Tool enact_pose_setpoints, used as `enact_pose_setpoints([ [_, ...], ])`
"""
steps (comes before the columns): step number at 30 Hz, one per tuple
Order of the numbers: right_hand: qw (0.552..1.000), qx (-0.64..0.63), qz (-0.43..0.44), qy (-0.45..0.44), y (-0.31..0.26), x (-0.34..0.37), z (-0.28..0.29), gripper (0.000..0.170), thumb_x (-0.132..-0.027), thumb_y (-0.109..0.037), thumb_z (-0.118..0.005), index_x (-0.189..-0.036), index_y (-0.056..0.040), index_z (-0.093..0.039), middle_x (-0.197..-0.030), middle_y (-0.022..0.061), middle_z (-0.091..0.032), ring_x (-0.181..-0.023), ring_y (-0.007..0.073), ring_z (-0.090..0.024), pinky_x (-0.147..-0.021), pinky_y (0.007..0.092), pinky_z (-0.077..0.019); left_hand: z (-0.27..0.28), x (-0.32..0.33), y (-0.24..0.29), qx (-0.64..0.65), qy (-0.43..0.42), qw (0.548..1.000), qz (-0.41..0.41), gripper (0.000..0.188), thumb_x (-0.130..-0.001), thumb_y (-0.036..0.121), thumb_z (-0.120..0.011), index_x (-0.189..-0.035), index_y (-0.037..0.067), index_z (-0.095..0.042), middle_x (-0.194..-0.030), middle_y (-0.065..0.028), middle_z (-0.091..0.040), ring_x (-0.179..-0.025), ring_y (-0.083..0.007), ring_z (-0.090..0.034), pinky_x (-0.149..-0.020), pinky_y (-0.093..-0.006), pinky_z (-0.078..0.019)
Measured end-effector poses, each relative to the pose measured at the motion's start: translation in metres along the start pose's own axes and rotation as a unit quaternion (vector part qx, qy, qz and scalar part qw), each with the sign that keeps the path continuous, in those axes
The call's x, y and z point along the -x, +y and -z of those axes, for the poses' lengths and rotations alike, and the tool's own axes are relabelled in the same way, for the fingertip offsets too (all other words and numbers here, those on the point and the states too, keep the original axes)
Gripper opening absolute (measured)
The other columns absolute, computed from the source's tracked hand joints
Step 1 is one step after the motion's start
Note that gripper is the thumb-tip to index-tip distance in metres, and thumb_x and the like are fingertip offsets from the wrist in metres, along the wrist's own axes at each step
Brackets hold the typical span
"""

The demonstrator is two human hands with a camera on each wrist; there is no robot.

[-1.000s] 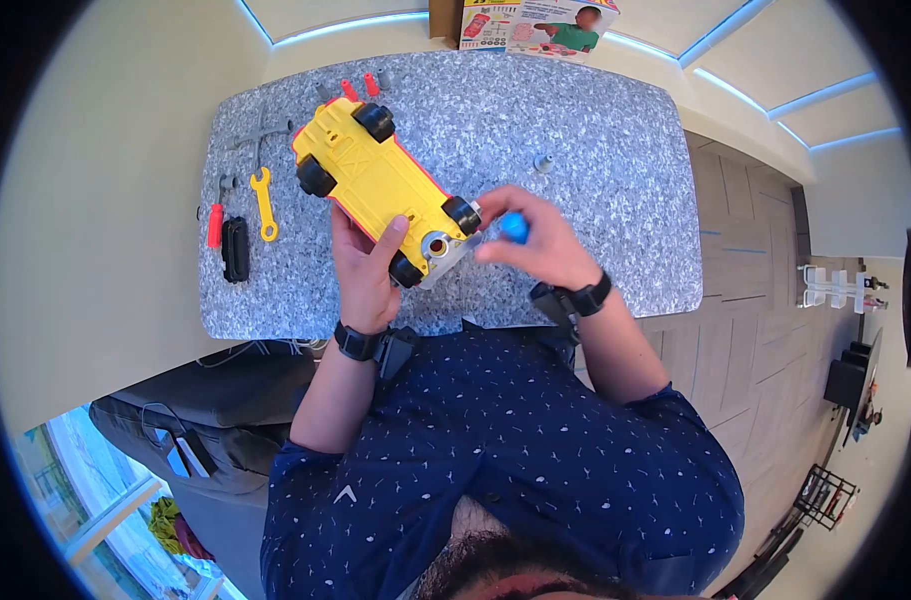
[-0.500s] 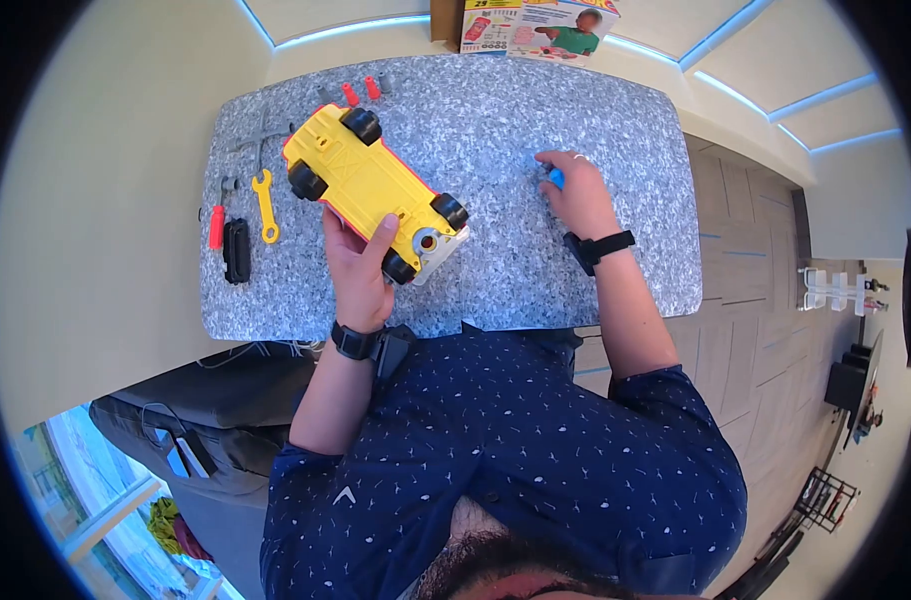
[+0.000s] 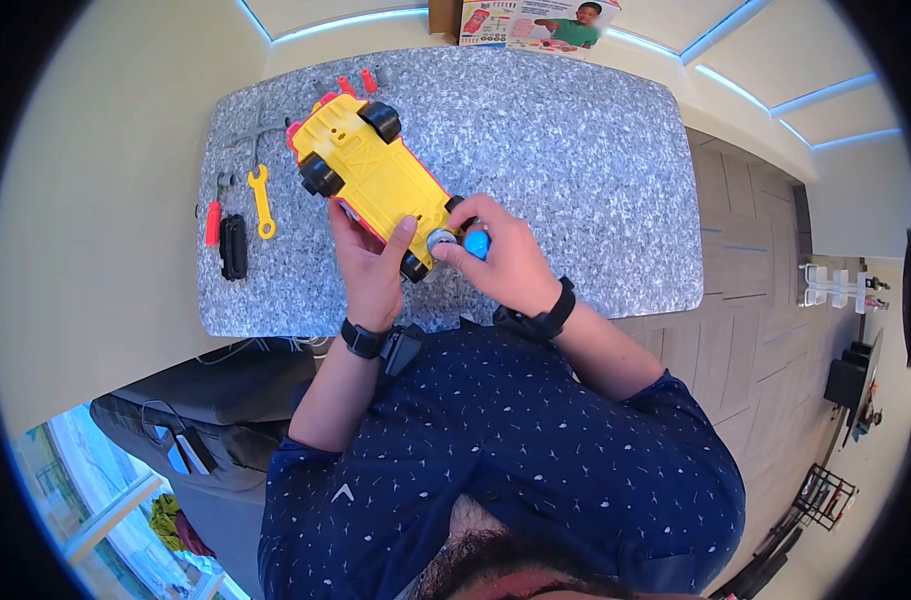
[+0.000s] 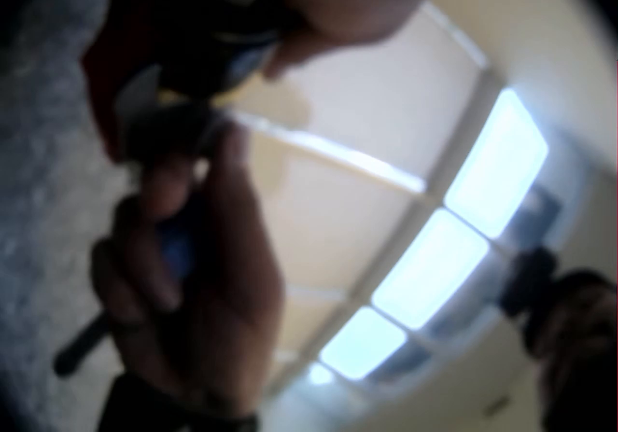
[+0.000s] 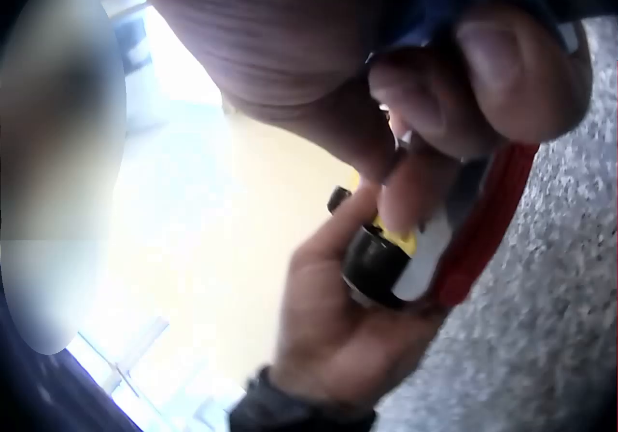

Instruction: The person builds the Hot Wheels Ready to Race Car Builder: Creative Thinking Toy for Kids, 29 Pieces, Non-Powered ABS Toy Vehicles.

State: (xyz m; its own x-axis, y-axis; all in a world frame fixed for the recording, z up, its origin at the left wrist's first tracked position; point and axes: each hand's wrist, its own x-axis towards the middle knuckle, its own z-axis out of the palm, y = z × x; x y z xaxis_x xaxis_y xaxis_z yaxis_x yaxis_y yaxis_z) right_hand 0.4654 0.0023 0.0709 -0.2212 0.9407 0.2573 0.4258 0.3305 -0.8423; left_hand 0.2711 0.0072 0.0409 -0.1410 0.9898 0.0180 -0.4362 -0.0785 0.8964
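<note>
A toy car [image 3: 370, 165] with a yellow underside, red edges and black wheels is held upside down above the table. My left hand [image 3: 371, 275] grips it near one end, thumb across the underside. At that same end, my right hand [image 3: 515, 265] pinches a small grey round piece [image 3: 441, 240] between thumb and forefinger, right at the ringed hole in the underside. A tool with a blue handle [image 3: 477, 244] stays tucked in the right palm; its dark shaft [image 4: 82, 345] sticks out in the left wrist view. The fingers hide part of the hole.
On the table's left lie a yellow wrench [image 3: 262, 203], a red-handled piece [image 3: 213, 224], a black part [image 3: 233, 247] and a grey cross-shaped tool [image 3: 257, 133]. Small red pegs [image 3: 368, 82] stand at the back. Beyond the table is a printed box [image 3: 535, 25].
My right hand went out to the small grey piece on the table, picked it up and came back to the car's underside. The left hand keeps its grip on the car.
</note>
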Motion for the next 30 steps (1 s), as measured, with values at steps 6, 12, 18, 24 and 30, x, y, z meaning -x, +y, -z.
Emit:
enact_pose_setpoints([
  [6, 0.964, -0.254, -0.076, -0.032, 0.0, 0.018, 0.028, 0.033, -0.107, -0.002, -0.067, -0.138, -0.0055, -0.054, -0.127, 0.0142, -0.074, -0.113, 0.0181, -0.073, -0.094, 0.039, -0.0566, 0.006, -0.003, 0.0, -0.027, 0.047, 0.998, -0.031, 0.09, -0.101, -0.007, -0.077, -0.173, 0.009, -0.027, -0.161, -0.0099, -0.055, -0.149, -0.023, -0.055, -0.124, -0.0425, -0.0468],
  [12, 0.918, -0.38, 0.111, 0.021, -0.017, 0.009, 0.044, 0.02, -0.113, -0.003, -0.062, -0.129, -0.0062, -0.05, -0.129, 0.0211, -0.071, -0.125, 0.0312, -0.072, -0.112, 0.0476, -0.0556, 0.008, -0.008, 0.002, -0.049, 0.062, 0.996, -0.044, 0.098, -0.096, -0.005, -0.082, -0.174, 0.006, -0.023, -0.163, -0.0122, -0.048, -0.152, -0.0238, -0.05, -0.126, -0.0429, -0.0437],
  [18, 0.905, -0.392, 0.158, 0.037, -0.007, 0.004, 0.018, 0.023, -0.111, -0.001, -0.065, -0.127, -0.007, -0.051, -0.128, 0.022, -0.071, -0.126, 0.0338, -0.073, -0.111, 0.0488, -0.0569, -0.001, -0.001, 0.001, -0.069, 0.05, 0.995, -0.043, 0.099, -0.096, -0.007, -0.082, -0.174, 0.005, -0.022, -0.163, -0.0139, -0.047, -0.15, -0.025, -0.052, -0.125, -0.0434, -0.0442],
  [24, 0.974, -0.126, 0.178, 0.063, 0.0, 0.006, 0.019, 0.023, -0.104, -0.011, -0.08, -0.118, -0.0062, -0.062, -0.111, 0.0177, -0.078, -0.106, 0.0339, -0.08, -0.092, 0.0439, -0.0626, -0.002, 0.004, -0.003, -0.103, 0.049, 0.992, -0.046, 0.1, -0.096, -0.007, -0.082, -0.174, 0.004, -0.02, -0.162, -0.0147, -0.048, -0.15, -0.0252, -0.052, -0.123, -0.0426, -0.0458],
  [30, 0.964, 0.228, -0.119, -0.07, -0.023, 0.006, 0.054, 0.035, -0.099, -0.035, -0.086, -0.1, -0.0045, -0.069, -0.09, 0.0168, -0.076, -0.079, 0.0421, -0.075, -0.07, 0.0473, -0.0598, 0.008, 0.001, -0.008, -0.154, 0.049, 0.982, -0.097, 0.104, -0.094, -0.007, -0.083, -0.173, 0.002, -0.017, -0.16, -0.0171, -0.049, -0.147, -0.0254, -0.054, -0.122, -0.0429, -0.0469],
])
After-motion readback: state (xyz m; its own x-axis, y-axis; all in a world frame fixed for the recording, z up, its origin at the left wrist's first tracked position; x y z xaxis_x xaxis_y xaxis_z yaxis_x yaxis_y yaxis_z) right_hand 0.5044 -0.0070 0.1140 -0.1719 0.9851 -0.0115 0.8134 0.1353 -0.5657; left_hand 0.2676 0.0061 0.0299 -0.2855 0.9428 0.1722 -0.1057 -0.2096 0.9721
